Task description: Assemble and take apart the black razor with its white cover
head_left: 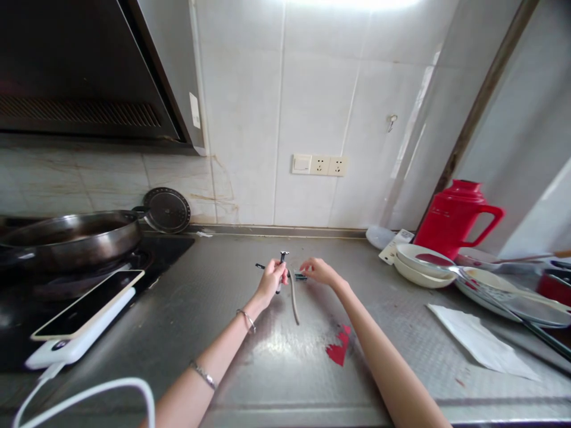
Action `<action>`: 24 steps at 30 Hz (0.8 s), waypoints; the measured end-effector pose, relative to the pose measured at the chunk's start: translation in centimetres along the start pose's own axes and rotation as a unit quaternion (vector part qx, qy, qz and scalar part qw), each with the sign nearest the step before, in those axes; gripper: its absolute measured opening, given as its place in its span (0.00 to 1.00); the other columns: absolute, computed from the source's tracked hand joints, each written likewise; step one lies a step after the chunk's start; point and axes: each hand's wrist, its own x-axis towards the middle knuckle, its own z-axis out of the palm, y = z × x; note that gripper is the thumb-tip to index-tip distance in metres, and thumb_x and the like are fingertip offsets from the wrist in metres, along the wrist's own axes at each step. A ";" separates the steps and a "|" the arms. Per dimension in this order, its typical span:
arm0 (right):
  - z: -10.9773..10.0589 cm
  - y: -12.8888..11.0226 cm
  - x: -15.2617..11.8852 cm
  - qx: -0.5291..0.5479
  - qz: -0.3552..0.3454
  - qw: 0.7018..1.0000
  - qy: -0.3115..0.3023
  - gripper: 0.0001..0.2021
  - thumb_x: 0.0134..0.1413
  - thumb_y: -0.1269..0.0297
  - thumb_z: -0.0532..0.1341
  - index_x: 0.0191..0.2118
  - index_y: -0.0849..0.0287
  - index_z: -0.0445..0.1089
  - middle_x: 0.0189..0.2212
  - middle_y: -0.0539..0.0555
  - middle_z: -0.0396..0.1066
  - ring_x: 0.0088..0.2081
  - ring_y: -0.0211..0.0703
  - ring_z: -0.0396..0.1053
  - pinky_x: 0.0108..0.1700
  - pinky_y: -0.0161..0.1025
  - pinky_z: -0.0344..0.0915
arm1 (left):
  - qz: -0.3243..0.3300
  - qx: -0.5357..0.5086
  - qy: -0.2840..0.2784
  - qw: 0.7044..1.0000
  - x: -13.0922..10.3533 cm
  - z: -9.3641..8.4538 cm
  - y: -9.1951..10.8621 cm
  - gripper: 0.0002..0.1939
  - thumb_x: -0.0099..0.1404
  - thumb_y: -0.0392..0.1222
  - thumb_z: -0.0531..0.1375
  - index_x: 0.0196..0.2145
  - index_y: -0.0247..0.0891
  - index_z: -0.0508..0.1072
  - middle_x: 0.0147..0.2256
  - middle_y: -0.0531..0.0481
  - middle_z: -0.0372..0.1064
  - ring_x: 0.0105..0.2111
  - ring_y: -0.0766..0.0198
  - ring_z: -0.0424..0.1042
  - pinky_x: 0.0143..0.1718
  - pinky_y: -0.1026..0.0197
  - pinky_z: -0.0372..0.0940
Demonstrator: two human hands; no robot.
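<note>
My left hand [273, 278] is closed around a small dark tool [282, 258] with a silvery, T-shaped top, held nearly upright above the counter. A thin black piece [259, 266] shows just left of that hand. Between my hands a thin grey-beige strip [294, 300] lies on the metal counter, running toward me. My right hand [317, 271] hovers at the right of the strip, fingers bent and apart, near a small dark greenish item [300, 276]. Whether its fingertips touch that item is too small to tell.
On the left are a pan [75, 238] on the stove and a phone [89, 304] over a white power bank [84, 333] with a cable. At right stand a red thermos [450, 217], bowls [423, 276], plates and a white napkin [479, 340]. A red patch [338, 346] marks the counter.
</note>
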 end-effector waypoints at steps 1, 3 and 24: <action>0.4 0.3 0.1 -0.004 -0.001 1.000 0.004 0.10 0.47 0.65 0.58 0.35 0.57 0.75 0.33 0.54 0.73 0.32 0.39 0.67 0.35 0.33 0.60 | 0.006 -0.002 -0.001 1.000 0.0 0.0 0.0 0.13 0.56 0.48 0.58 0.29 0.38 0.59 0.21 0.58 0.60 0.18 0.73 0.61 0.23 0.66 0.59; 1.1 0.8 0.1 -0.005 0.005 1.000 0.023 0.11 0.49 0.64 0.57 0.36 0.57 0.75 0.34 0.55 0.72 0.33 0.39 0.67 0.37 0.33 0.60 | 0.014 -0.005 -0.003 1.000 0.1 0.0 0.0 0.12 0.56 0.47 0.58 0.29 0.38 0.59 0.21 0.58 0.61 0.19 0.73 0.61 0.24 0.66 0.59; 2.1 0.4 -0.8 -0.045 -0.061 0.996 0.055 0.09 0.53 0.65 0.57 0.33 0.58 0.75 0.37 0.55 0.72 0.40 0.41 0.65 0.47 0.36 0.57 | -0.018 0.000 -0.013 1.000 0.2 0.1 -0.1 0.14 0.53 0.49 0.61 0.30 0.35 0.64 0.21 0.56 0.62 0.18 0.73 0.61 0.23 0.66 0.60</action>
